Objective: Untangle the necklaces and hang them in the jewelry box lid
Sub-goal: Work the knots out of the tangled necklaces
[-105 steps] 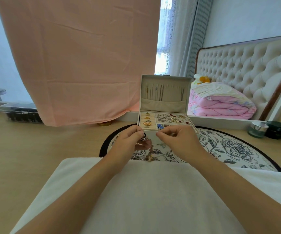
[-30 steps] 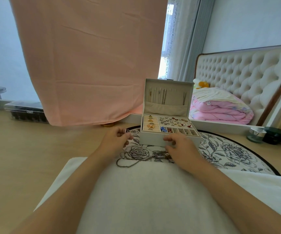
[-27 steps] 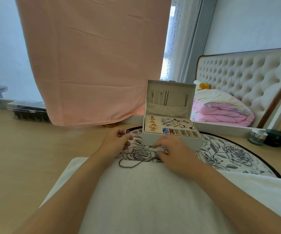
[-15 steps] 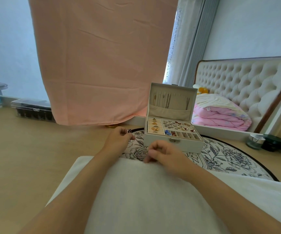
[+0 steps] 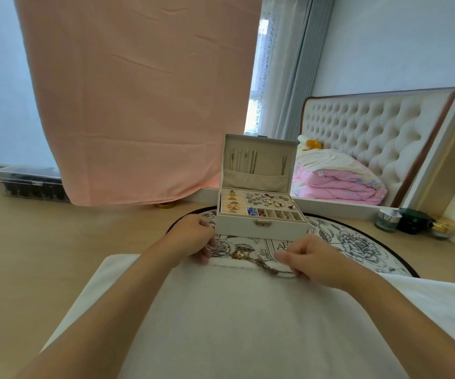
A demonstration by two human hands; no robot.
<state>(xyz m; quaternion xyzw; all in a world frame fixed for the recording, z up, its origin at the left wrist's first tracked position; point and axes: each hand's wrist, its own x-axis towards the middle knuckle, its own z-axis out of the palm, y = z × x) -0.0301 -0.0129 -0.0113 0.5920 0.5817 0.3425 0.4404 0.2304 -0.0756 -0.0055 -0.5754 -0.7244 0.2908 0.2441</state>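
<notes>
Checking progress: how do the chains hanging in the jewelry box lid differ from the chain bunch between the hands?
The thin chains in the beige jewelry box lid hang straight and separate; the tangled bunch of chains lies knotted at the edge of the white cloth. The hanging chains are untouched; the right hand pinches the bunch, and the left hand seems to hold its other end. Both are thin metal.

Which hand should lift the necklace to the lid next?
Right, probably: the right hand pinches the necklace at one end, and the jewelry box lid stands open just ahead. The left hand rests at the other end, grip unclear.
</notes>
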